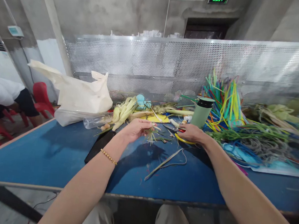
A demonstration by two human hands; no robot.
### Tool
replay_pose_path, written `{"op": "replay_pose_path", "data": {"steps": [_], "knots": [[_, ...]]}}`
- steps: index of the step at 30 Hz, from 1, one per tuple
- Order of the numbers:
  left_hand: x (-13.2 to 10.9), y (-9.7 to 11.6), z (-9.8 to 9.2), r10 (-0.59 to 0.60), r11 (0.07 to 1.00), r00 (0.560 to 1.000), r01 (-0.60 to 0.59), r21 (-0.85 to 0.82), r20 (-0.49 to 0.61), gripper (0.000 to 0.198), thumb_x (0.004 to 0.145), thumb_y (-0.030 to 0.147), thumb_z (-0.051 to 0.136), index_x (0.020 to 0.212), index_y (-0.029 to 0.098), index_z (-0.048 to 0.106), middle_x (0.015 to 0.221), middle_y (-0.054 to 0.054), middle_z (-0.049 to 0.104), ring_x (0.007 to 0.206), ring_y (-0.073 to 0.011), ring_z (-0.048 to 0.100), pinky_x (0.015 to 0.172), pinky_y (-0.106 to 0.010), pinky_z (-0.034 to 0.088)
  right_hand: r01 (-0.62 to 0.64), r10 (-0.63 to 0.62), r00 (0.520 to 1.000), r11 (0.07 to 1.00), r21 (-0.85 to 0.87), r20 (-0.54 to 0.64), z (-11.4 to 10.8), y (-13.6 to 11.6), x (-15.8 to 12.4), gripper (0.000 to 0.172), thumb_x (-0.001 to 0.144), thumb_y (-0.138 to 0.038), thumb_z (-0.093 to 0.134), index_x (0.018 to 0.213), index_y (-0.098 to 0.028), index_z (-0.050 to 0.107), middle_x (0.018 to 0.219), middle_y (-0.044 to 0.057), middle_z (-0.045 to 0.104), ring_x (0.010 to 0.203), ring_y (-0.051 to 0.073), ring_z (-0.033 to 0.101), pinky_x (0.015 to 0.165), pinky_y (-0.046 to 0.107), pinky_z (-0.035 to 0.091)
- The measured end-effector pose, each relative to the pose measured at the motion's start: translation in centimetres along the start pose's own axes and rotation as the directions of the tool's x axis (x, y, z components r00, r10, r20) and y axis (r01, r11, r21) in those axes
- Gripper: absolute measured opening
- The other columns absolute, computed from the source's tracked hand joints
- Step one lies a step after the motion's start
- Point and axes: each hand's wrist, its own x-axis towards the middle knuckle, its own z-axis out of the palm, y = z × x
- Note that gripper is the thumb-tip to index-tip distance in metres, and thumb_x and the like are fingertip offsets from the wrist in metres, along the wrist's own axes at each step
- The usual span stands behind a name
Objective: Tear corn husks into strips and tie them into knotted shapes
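Note:
My left hand (136, 127) is pinched on a small bundle of thin green and pale plant strips (152, 135), lifted just above the blue table (55, 155). My right hand (193, 133) lies palm down with curled fingers over a red-handled tool (181, 130) and a yellow ring (183, 140); whether it grips the tool is not visible. A pale green flask with a black lid (202, 112) stands just behind the right hand. A long pale strip (164, 163) lies on the table in front of both hands.
A white cloth bag (81, 93) and a clear bottle (97, 120) sit at the back left beside pale green leaf pieces (123, 111). Coloured plastic strips (226, 98) and green cords (255, 134) pile up on the right. A black phone (99, 146) lies under my left forearm. A perforated metal screen (170, 64) backs the table. Red chairs (41, 98) stand left.

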Motion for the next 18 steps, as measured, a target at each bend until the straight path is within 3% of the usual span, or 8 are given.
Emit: {"op": "replay_pose_path", "data": {"steps": [3,6,9,11,14,18], "knots": [[0.0,0.1,0.1,0.002,1.000,0.999,-0.001,0.014,-0.039,0.012,0.074,0.014,0.075,0.085,0.009,0.077,0.083,-0.010,0.073,0.068,-0.0094,0.060,0.058,-0.023,0.038,0.008,-0.007,1.000,0.997,0.076,-0.016,-0.1,0.2,0.0,0.045,0.077,-0.031,0.068,0.119,-0.017,0.071,0.113,0.013,0.072,0.103,0.030,0.068,0.082,0.033,0.050],[0.0,-0.1,0.3,0.006,1.000,0.997,-0.005,0.025,-0.075,0.011,0.073,0.012,0.074,0.084,0.011,0.078,0.086,-0.010,0.074,0.068,-0.0093,0.060,0.063,-0.023,0.043,0.025,-0.007,0.997,0.968,0.251,-0.072,-0.4,0.2,-0.4,0.057,0.075,-0.045,0.073,0.124,-0.016,0.065,0.114,0.013,0.071,0.099,0.027,0.067,0.080,0.031,0.052],[0.1,-0.2,0.2,0.031,0.998,0.995,-0.026,0.049,-0.098,0.012,0.074,0.013,0.073,0.084,0.012,0.079,0.082,-0.008,0.073,0.067,-0.0095,0.058,0.063,-0.023,0.043,0.051,-0.049,0.999,0.833,0.551,-0.018,-0.8,-0.6,-1.3,0.066,0.075,-0.063,0.070,0.121,-0.017,0.059,0.093,0.011,0.071,0.073,0.021,0.066,0.060,0.030,0.052],[0.2,-0.3,0.1,0.057,0.996,0.992,-0.048,0.081,-0.116,0.012,0.074,0.016,0.074,0.085,0.013,0.079,0.081,-0.008,0.073,0.064,-0.0095,0.056,0.060,-0.023,0.041,0.117,-0.197,0.979,0.732,0.671,0.044,-1.0,-1.4,-2.1,0.066,0.076,-0.069,0.066,0.119,-0.019,0.057,0.079,0.006,0.067,0.056,0.016,0.060,0.049,0.027,0.047],[0.3,-0.4,-0.1,0.095,0.989,0.986,-0.078,0.123,-0.136,0.013,0.073,0.018,0.075,0.084,0.014,0.079,0.079,-0.008,0.072,0.060,-0.0092,0.052,0.055,-0.023,0.037,0.183,-0.320,0.945,0.676,0.714,0.061,-1.1,-2.6,-3.0,0.067,0.075,-0.070,0.067,0.118,-0.020,0.056,0.068,0.000,0.061,0.049,0.013,0.055,0.043,0.025,0.043],[0.6,-0.5,-0.3,0.100,0.987,0.981,-0.076,0.145,-0.166,0.010,0.072,0.019,0.075,0.080,0.014,0.078,0.070,-0.006,0.067,0.055,-0.0082,0.047,0.050,-0.024,0.030,0.194,-0.352,0.932,0.678,0.709,0.082,-1.3,-3.5,-3.6,0.070,0.074,-0.070,0.067,0.122,-0.021,0.057,0.066,-0.001,0.060,0.047,0.013,0.053,0.040,0.024,0.039]]}}
